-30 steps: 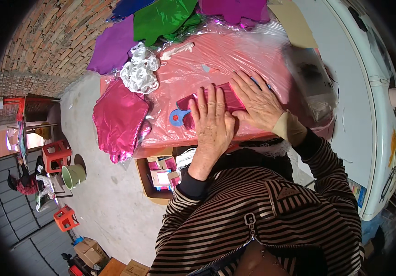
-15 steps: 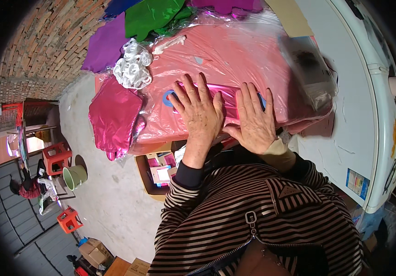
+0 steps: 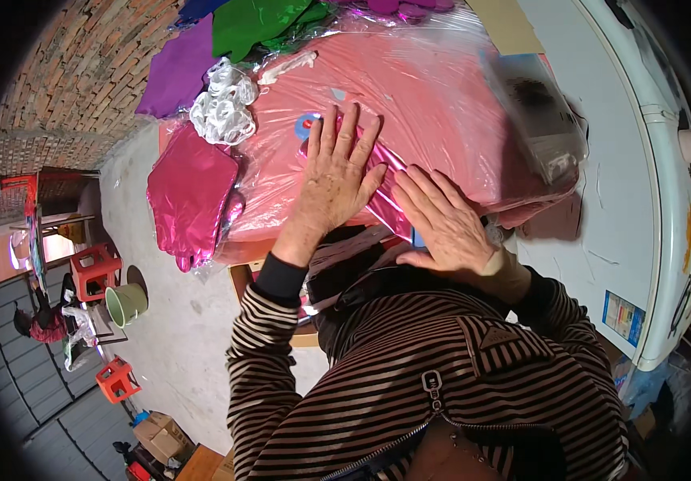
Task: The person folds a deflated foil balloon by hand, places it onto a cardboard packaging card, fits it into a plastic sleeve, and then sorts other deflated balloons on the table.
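Observation:
A narrow folded strip of shiny pink foil point(image 3: 391, 210) lies slantwise on a large pink bundle wrapped in clear plastic point(image 3: 281, 216). My left hand point(image 3: 333, 172) rests flat on it with the fingers spread, covering the strip's upper part. By those fingertips shows a round blue piece with a red middle point(image 3: 308, 127). My right hand point(image 3: 444, 224) lies open along the strip's lower right side, fingers stretched out. A bit of blue point(image 3: 418, 238) peeks out next to it. What lies under both palms is hidden.
Left of the hands are a stack of pink foil shapes point(image 3: 193, 192) and a heap of white cord point(image 3: 223, 108). Purple point(image 3: 175, 68) and green sheets point(image 3: 253, 28) lie at the back. A clear plastic bag point(image 3: 534, 112) sits at right, beside a white surface point(image 3: 602, 184).
The pink foil strip has turned from level to slanting, its right end nearer me. My left hand has moved slightly up and left; my right hand has come down toward me.

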The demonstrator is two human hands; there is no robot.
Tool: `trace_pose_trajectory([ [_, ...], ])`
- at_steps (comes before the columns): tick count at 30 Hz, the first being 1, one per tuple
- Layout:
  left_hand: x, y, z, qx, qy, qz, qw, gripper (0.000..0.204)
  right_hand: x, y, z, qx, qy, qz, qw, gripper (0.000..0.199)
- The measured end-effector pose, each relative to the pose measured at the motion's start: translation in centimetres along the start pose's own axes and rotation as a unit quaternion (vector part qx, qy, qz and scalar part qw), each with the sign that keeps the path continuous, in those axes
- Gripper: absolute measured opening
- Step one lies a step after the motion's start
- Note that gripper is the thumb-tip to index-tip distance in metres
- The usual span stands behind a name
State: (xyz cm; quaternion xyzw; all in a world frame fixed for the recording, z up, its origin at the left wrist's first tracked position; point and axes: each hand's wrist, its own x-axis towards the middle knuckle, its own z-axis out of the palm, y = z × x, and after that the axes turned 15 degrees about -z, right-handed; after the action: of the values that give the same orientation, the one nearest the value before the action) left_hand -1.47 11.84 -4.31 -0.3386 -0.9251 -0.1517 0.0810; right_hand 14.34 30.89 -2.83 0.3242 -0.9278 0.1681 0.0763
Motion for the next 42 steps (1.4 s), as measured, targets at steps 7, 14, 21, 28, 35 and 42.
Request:
trace_pose_trajectory([
  [7, 2.0, -1.8, -0.5, -0.020, -0.049, 0.105, 0.993, 0.069, -2.8, 0.3, -1.0, -0.123, -0.022, -0.100, 0.987, 0.064],
  [14, 3.4, -2.4, -0.6, -0.001, -0.065, 0.171, 0.983, 0.071, -0.4, 3.1, -1.9, -0.042, 0.040, -0.118, 0.991, 0.051],
  [21, 3.2, -2.0, -1.0, -0.017, -0.077, 0.161, 0.984, 0.071, 1.4, 3.7, -0.1, -0.010, 0.056, -0.178, 0.982, 0.046],
  [28, 3.4, -2.0, -1.3, -0.028, -0.089, 0.153, 0.984, 0.073, 1.8, 3.8, 0.0, -0.008, 0.070, -0.183, 0.981, 0.039],
  [35, 3.1, -1.8, -1.4, -0.013, -0.071, 0.154, 0.985, 0.074, 3.0, 5.5, -0.3, 0.133, 0.080, -0.146, 0.977, 0.035],
  [42, 2.9, -2.0, -0.9, -0.040, -0.082, 0.147, 0.985, 0.074, 3.3, 4.8, -1.1, 0.125, 0.072, -0.180, 0.973, 0.037],
])
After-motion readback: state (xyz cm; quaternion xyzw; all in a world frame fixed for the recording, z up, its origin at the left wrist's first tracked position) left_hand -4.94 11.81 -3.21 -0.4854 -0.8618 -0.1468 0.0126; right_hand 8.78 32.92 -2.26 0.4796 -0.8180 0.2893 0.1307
